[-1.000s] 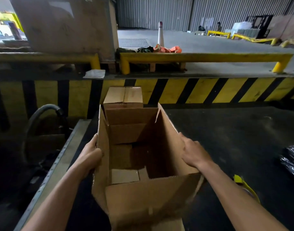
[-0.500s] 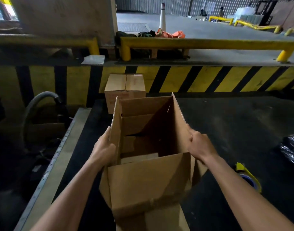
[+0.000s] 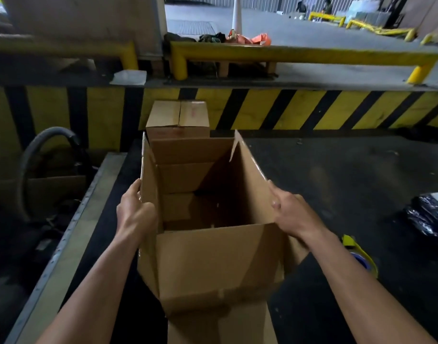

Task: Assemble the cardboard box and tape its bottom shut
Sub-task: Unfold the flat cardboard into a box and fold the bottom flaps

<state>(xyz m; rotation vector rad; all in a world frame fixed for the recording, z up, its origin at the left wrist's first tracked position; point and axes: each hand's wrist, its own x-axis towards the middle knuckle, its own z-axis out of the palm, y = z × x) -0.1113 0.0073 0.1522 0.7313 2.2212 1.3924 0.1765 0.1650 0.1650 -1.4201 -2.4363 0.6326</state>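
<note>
The dark, rough floor (image 3: 337, 182) of the loading bay lies under everything, closed off ahead by a wall of yellow and black stripes (image 3: 287, 108). On it, in front of me, stands the cardboard box (image 3: 220, 264), squared open into a tall tube of plain brown corrugated board, matte and creased at its folds, its upper flaps standing loose. My left hand (image 3: 134, 214) clamps the left wall, thumb inside and fingers (image 3: 134, 192) curled on the outside; my right hand (image 3: 291, 214) grips the right flap the same way, fingers pinching the board's edge. I judge I am in the shaping step: the box is opened, but I cannot tell from above whether the bottom flaps are folded, and nothing is taped. Next it wants turning over so the bottom faces up, flaps pressed flat and held while tape goes on. A smaller closed carton (image 3: 178, 117) sits just beyond. The tape dispenser (image 3: 360, 256), yellow with a blue roll, lies on the floor near my right forearm.
</note>
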